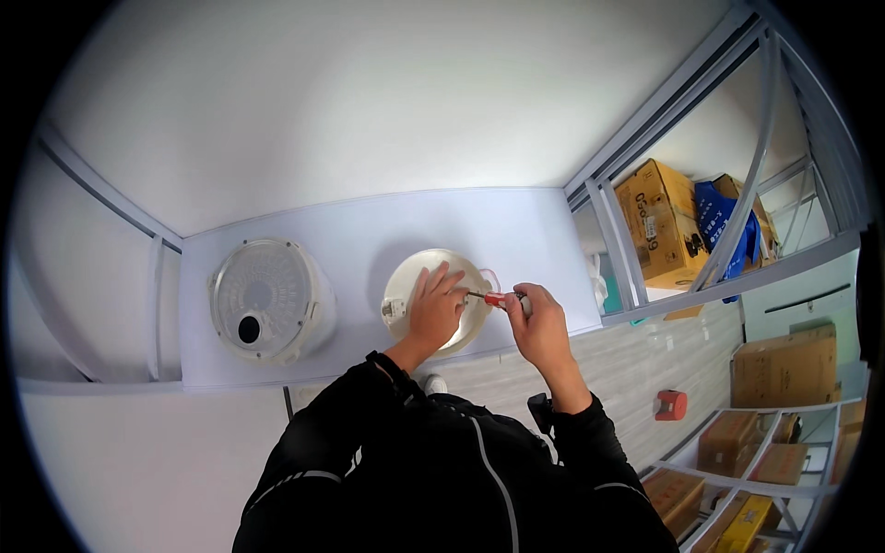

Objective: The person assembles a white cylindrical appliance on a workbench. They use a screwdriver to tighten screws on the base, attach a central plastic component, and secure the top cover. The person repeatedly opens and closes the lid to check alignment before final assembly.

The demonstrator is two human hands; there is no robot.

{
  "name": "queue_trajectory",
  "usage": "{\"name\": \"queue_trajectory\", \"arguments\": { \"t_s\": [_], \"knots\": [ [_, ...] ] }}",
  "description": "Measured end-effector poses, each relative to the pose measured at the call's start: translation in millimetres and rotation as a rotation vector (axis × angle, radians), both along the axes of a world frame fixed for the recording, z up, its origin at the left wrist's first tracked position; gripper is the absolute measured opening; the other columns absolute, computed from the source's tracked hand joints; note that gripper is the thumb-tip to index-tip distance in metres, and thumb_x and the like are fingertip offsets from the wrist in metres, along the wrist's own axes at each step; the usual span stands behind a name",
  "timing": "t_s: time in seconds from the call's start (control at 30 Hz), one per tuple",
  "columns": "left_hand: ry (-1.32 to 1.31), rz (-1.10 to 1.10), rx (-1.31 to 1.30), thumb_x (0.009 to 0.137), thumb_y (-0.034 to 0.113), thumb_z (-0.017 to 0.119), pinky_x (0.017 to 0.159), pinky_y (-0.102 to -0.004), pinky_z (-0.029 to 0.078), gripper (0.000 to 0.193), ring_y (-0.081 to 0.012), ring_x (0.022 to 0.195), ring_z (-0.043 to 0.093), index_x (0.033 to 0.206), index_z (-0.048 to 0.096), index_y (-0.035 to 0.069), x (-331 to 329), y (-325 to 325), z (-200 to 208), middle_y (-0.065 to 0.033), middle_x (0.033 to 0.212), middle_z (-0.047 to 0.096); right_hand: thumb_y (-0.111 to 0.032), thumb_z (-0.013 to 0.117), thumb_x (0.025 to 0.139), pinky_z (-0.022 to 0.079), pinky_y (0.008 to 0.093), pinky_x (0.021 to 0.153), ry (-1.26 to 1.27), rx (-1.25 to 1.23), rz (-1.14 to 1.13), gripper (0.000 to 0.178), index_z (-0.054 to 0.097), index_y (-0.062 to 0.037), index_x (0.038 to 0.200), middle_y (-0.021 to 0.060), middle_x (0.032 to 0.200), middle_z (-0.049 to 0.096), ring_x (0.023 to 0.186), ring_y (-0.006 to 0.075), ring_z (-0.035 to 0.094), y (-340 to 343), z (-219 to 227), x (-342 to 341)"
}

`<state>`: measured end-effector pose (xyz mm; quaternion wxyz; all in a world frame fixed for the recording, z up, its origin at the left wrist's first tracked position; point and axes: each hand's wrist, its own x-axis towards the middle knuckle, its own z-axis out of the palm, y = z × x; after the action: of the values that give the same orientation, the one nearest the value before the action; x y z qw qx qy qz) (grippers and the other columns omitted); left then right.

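Cream round shell (403, 288) on counter (355, 226), beneath left hand (437, 310), fingers spread. Right hand (541, 332) grips red-handled screwdriver (496, 300). Shell probably light, stiff, slightly slippery; best held by rim.

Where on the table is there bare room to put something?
On the pale table, the widest bare patch lies beyond the right hand, toward the far right corner; a narrower one lies between the round white drum and the cream bowl-shaped part. That part is crowded: the left hand lies across it, and the right holds a red-handled screwdriver.
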<state>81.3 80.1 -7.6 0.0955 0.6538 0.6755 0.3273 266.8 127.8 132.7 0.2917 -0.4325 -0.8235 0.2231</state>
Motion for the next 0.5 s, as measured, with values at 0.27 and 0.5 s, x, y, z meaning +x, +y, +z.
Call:
{"name": "queue_trajectory", "arguments": {
  "t_s": [0.27, 0.5],
  "knots": [
    [0.01, 0.004, 0.008, 0.083, 0.015, 0.08, 0.128, -0.0552, 0.022, 0.029, -0.0259, 0.152, 0.038, 0.112, 0.078, 0.016, -0.3, 3.0, -3.7, -0.0001, 0.146, 0.061, -0.02, 0.07, 0.099, 0.055, 0.0455, 0.068, 0.007, 0.006, 0.005, 0.024, 0.068, 0.0025, 0.108, 0.0215, 0.096, 0.07, 0.075, 0.0393, 0.068, -3.7, 2.7, -2.9],
    [0.019, -0.014, 0.0, 0.084, 0.016, 0.08, 0.128, -0.0552, 0.021, 0.029, -0.0256, 0.152, 0.038, 0.112, 0.078, 0.017, -3.4, 4.3, -4.3, 0.0005, 0.146, 0.06, -0.02, 0.07, 0.099, 0.057, 0.0459, 0.07, -0.018, -0.01, -0.001, 0.025, 0.069, 0.0025, 0.109, 0.0225, 0.099, 0.071, 0.078, 0.04, 0.07, -2.8, 1.1, -2.7]
  ]
}}
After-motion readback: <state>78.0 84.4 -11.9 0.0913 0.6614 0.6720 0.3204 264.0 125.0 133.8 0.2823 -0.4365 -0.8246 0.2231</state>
